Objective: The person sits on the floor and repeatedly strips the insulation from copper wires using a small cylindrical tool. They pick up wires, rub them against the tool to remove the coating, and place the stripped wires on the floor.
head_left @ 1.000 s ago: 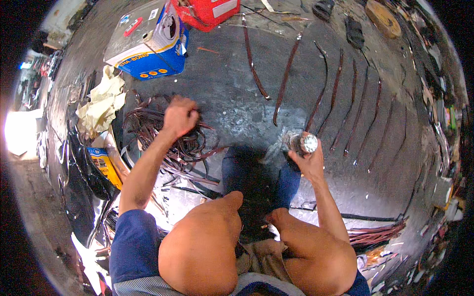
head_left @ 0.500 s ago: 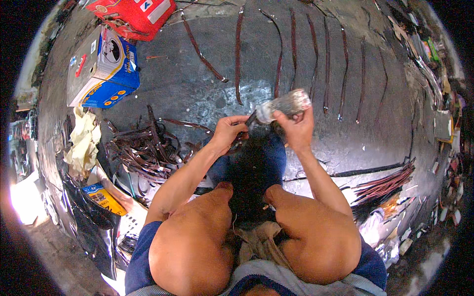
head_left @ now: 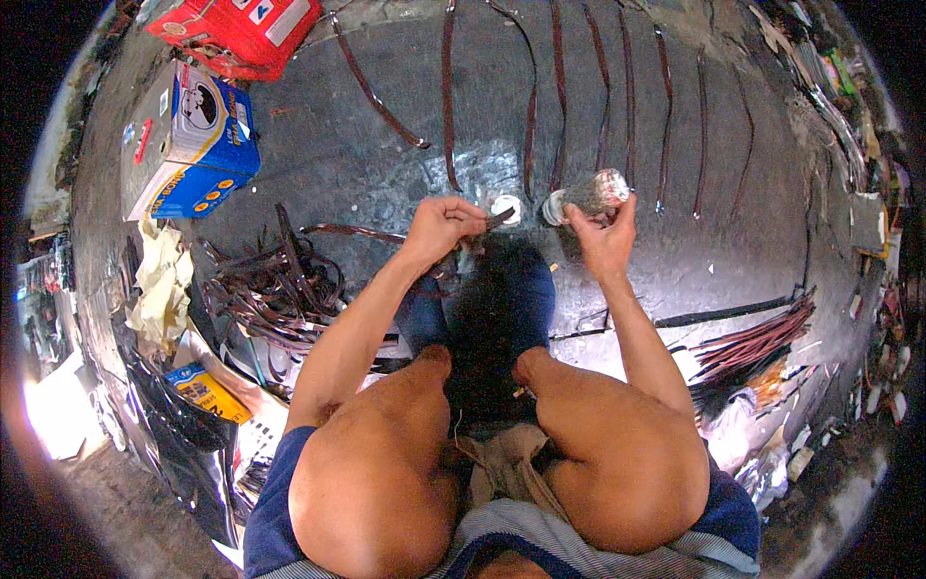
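My left hand (head_left: 442, 232) pinches a dark brown strip (head_left: 501, 219) near its end, and the tip points right. Past that tip, between my hands, lies a small round white thing (head_left: 505, 206); I cannot tell what it is. In my right hand (head_left: 608, 239) is a stained whitish bottle (head_left: 600, 191), tilted, its clear narrower end toward the left. Bottle and strip are apart. Several long brown strips (head_left: 449, 96) lie spaced out on the dark floor beyond my hands. Left of my left forearm is a tangled pile of brown strips (head_left: 280, 289).
At the far left stand a blue and white box (head_left: 198, 145) and a red box (head_left: 241, 37). Crumpled cream paper (head_left: 161, 280) and a yellow and blue packet (head_left: 207, 391) lie at the left. A bundle of thin reddish strips (head_left: 757, 343) is at the right.
The bottle in my right hand has moved right, away from the strip in my left hand, and the white round thing now shows between them. The whole view has shifted slightly.
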### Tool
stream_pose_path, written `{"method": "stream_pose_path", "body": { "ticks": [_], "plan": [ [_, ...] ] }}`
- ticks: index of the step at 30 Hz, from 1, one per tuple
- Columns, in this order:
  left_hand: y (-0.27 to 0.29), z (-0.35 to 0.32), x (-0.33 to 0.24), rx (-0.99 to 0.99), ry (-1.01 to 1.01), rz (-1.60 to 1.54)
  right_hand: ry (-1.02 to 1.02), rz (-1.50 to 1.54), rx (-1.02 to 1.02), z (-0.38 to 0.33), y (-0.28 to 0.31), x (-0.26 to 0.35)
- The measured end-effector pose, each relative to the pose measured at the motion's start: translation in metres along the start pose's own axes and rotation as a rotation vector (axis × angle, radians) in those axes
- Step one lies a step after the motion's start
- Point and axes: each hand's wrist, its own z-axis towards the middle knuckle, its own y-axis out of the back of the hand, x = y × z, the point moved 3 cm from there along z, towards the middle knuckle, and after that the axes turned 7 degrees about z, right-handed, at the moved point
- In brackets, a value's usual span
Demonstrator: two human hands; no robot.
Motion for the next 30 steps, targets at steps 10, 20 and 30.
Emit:
{"method": "stream_pose_path", "body": {
  "ticks": [10,20,30],
  "plan": [
    [-0.011,0.063,0.041,-0.088,-0.066,0.243,0.109,-0.174,0.281,-0.004,-0.059,0.014],
    [-0.015,0.0,0.004,-0.027,-0.375,0.956,0.416,-0.386,0.311,-0.022,-0.068,0.015],
    [-0.041,0.02,-0.016,-0.111,-0.593,0.454,0.086,-0.225,0.396,0.014,-0.058,-0.029]
  ]
}}
